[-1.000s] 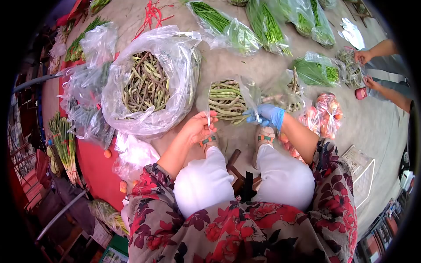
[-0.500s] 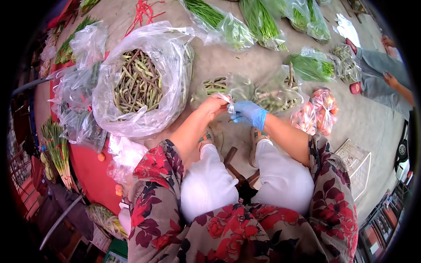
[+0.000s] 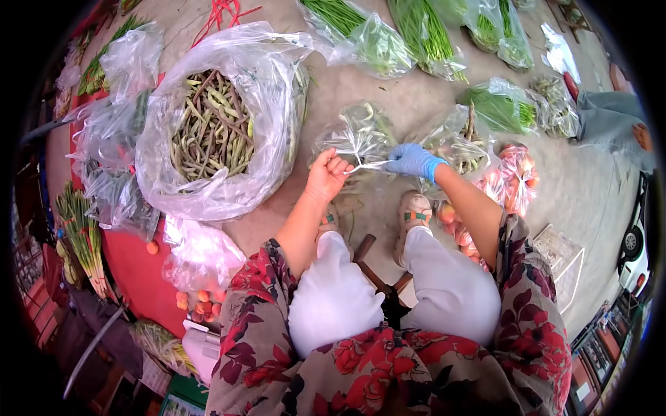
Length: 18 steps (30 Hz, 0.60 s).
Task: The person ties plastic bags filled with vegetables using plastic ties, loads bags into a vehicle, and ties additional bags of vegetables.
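My bare left hand (image 3: 329, 176) is closed on one twisted end of a clear plastic bag (image 3: 361, 132). My right hand (image 3: 412, 163), in a blue glove, grips the other end. Between the two hands the stretched ends meet in a whitish twist at the bag's gathered mouth. The bag rests on the ground just beyond my hands, and its contents look like beans, partly veiled by the plastic. To the left stands a large open plastic bag (image 3: 288, 125) full of green and purplish bean pods (image 3: 213, 128). Close to my right hand lies another bag of beans (image 3: 468, 152).
Bagged green stalks (image 3: 427, 35) lie along the far side. Bags of reddish round produce (image 3: 519, 182) sit right of my right arm. A white wire crate (image 3: 562, 260) stands beside my right elbow. Another person's leg (image 3: 614, 125) shows at far right.
My hands have moved apart sideways from their meeting point, drawing the bag's ends taut between them. The bag's gathered mouth now shows. The view has shifted slightly.
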### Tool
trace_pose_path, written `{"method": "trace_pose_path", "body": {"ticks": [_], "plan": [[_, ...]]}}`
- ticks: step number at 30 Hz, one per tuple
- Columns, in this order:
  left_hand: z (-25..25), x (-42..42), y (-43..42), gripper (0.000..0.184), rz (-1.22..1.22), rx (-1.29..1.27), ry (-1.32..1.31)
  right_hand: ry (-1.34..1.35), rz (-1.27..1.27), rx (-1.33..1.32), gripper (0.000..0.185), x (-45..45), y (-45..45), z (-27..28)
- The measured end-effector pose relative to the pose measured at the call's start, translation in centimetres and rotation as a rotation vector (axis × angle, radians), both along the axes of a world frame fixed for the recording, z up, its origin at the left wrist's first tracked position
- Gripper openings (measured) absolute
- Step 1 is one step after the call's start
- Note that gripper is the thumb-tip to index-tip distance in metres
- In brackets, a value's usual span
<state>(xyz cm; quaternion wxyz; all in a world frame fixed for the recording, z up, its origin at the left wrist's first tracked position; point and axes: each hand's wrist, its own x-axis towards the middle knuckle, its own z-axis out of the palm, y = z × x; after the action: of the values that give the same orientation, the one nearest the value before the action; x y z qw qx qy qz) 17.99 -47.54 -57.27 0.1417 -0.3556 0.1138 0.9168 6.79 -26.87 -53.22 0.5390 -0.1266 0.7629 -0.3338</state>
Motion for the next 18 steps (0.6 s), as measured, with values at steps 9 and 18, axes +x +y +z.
{"method": "trace_pose_path", "body": {"ticks": [9, 18], "plan": [[-1.7, 2.4, -2.3, 0.027, -0.845, -1.181, 0.138, -0.163, -0.745, 0.175, 0.025, -5.4, -3.6, -7.2], [3.7, -0.5, -0.9, 0.058, -0.516, -0.25, 0.067, -0.964, -0.643, -0.208, 0.022, -3.6, -1.1, 1.5]]}}
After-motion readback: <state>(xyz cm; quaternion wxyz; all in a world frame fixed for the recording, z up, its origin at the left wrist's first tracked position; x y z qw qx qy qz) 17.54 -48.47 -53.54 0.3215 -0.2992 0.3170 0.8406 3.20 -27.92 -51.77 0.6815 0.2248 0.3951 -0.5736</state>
